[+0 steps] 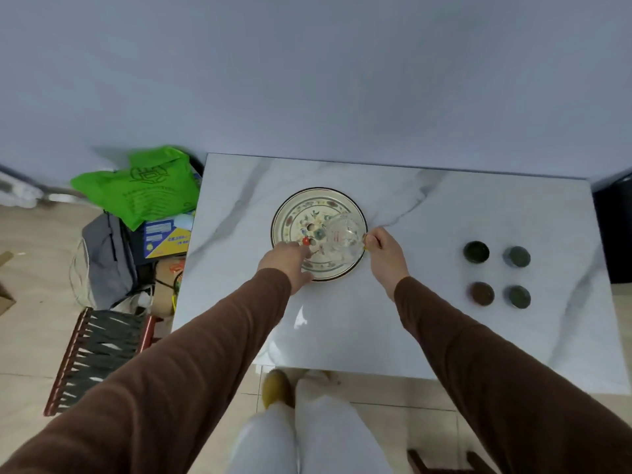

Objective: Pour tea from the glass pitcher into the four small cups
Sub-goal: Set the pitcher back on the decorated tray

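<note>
Right hand pinches pitcher handle on plate, mid-table, ready to lift; left hand steadies plate, grip unclear. 4 cups wait near right edge.

Both my arms reach forward from the bottom corners toward mid-frame, brown sleeves down to the wrists. My left hand lies palm-down, fingers extended forward. My right hand, right of centre, has its fingers curled in a pinch.
</note>
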{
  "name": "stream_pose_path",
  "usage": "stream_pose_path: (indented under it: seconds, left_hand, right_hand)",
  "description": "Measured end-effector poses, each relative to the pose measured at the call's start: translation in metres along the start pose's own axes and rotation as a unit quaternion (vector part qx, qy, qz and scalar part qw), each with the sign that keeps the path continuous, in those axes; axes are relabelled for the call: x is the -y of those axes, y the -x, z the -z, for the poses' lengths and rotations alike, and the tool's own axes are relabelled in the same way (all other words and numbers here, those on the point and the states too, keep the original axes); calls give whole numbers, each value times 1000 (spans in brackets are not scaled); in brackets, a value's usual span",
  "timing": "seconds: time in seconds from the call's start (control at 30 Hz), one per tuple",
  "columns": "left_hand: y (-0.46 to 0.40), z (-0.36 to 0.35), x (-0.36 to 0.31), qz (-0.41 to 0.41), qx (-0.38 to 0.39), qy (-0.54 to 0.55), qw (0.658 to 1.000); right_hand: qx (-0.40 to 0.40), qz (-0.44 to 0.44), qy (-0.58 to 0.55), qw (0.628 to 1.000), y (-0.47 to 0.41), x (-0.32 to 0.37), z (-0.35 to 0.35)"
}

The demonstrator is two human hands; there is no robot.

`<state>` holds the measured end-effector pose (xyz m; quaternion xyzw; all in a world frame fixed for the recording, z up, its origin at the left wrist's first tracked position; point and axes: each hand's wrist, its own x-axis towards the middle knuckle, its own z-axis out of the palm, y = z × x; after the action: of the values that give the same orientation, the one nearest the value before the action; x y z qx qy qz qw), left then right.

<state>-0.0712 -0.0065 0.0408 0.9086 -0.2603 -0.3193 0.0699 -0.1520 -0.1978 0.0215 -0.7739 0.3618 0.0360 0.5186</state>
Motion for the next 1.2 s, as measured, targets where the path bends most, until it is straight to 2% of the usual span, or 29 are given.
stream_pose_path:
  seconds: [0.47,0.87,1.2]
  left_hand:
    - [-64,-43,32,-26,8,-6,1000]
    - [-74,-43,40,-42,14,-3,999]
    - [-68,-45,37,-33,19,2,999]
  right_hand:
    - [7,-48,15,999,-78,-44,-56]
    - [0,-32,31,999,-90,-52,-68]
    - [-1,-11,99,995,-79,-55,-62]
